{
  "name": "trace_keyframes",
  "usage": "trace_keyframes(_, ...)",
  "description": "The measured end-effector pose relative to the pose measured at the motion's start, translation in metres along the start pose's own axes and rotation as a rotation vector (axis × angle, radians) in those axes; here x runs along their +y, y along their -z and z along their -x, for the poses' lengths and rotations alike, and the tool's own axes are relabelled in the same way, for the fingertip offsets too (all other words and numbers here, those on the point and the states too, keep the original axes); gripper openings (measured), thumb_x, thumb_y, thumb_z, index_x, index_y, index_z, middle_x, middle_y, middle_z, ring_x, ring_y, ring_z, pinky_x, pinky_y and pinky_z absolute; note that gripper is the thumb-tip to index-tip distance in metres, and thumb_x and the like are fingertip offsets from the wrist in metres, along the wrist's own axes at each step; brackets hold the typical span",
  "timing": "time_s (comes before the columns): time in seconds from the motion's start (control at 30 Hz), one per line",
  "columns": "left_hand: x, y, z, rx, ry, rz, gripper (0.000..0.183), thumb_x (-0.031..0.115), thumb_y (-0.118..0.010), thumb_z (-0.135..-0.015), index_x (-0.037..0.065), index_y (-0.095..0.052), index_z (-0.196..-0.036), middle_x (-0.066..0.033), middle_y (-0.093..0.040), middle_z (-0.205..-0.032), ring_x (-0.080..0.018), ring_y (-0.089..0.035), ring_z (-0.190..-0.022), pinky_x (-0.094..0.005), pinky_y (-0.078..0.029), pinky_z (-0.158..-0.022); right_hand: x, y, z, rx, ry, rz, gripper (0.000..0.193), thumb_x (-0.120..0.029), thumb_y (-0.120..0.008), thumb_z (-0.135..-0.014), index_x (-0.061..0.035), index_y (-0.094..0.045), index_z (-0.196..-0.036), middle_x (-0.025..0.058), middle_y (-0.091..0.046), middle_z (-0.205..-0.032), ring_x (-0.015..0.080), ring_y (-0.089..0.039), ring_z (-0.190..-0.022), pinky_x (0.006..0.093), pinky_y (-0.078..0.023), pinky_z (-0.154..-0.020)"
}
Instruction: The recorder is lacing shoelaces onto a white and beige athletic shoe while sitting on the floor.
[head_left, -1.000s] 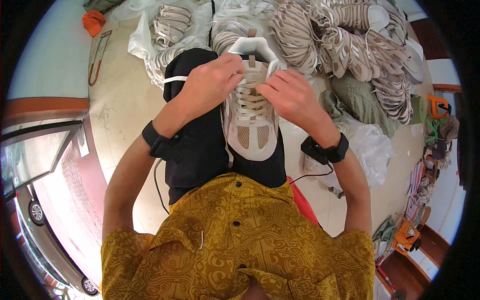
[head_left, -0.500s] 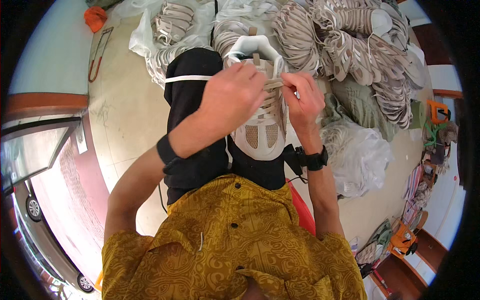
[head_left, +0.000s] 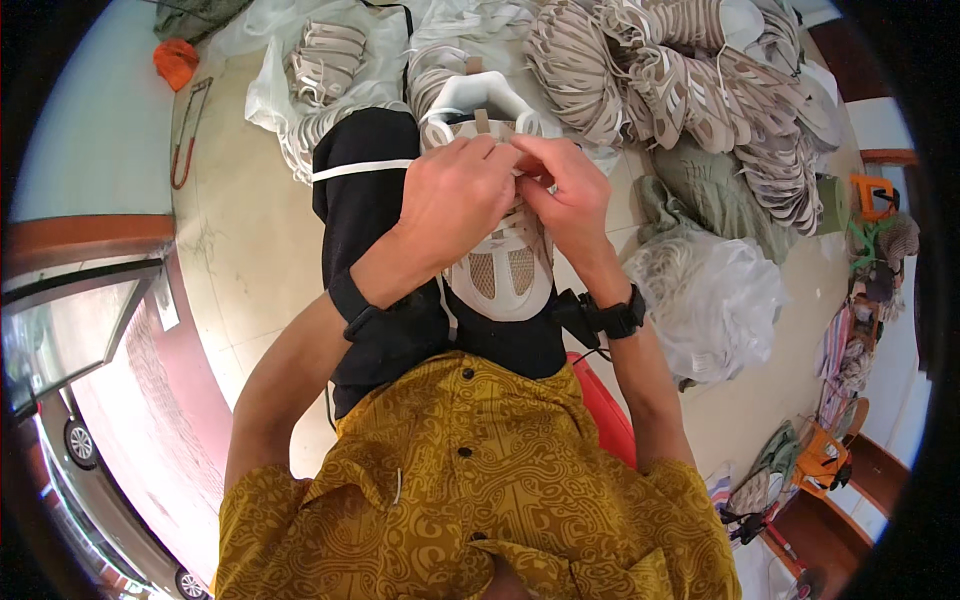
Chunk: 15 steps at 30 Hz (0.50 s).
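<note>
A beige and white sneaker (head_left: 512,296) rests on my thighs, its toe pointing at my body and its padded collar at the far end. Over its upper lacing, my left hand (head_left: 458,198) is closed with curled fingers on the shoelace. Its fingertips are partly hidden. My right hand (head_left: 568,192) meets it there, thumb and fingers pinched together on the lacing. The exact strand between the fingers is hidden. A white flat strip (head_left: 362,170) lies across my left black trouser leg and runs under my left hand.
Stacked beige shoe uppers (head_left: 575,85) lie on the floor ahead and to the right. Further uppers sit on plastic sheeting (head_left: 265,90) ahead left. A clear plastic bag (head_left: 715,310) is beside my right arm. A red-handled tool (head_left: 183,160) lies by the left wall.
My right hand has moved left, up against my left hand, over the lacing. The fingers that were apart across the tongue now meet. The view has shifted slightly.
</note>
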<state>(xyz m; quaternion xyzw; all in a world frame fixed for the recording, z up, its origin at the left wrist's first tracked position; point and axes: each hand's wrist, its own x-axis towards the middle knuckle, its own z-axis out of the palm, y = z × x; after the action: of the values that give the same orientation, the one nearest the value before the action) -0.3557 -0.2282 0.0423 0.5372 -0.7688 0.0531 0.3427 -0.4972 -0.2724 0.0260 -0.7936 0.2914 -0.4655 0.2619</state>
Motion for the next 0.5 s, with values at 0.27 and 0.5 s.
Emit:
trace_keyframes(0.27,-0.006,0.014,-0.003,-0.009,0.085,0.047,0.013,0.01,-0.063,-0.073,0.007,-0.056,-0.084,-0.0076,-0.054,-0.073,-0.0252,-0.057,-0.067,-0.0347,-0.047,-0.057,0.014,0.007,0.007,0.085,0.113,0.284,0.029,0.002,-0.062,-0.063,-0.0071,-0.062,-0.091,0.0074,-0.056,-0.071,0.0229,-0.056,-0.063,0.0329,-0.045,-0.055)
trace_keyframes(0.5,-0.022,0.042,0.004,-0.184,0.106,-0.278,0.024,0.013,-0.066,-0.073,0.008,-0.058,-0.096,-0.0062,-0.056,-0.073,-0.0236,-0.057,-0.069,-0.0352,-0.046,-0.059,0.016,0.0,0.014,0.169,-0.018,0.14,0.026,0.005,-0.06,-0.064,-0.0053,-0.063,-0.087,0.0072,-0.054,-0.068,0.0214,-0.053,-0.06,0.0313,-0.043,-0.053)
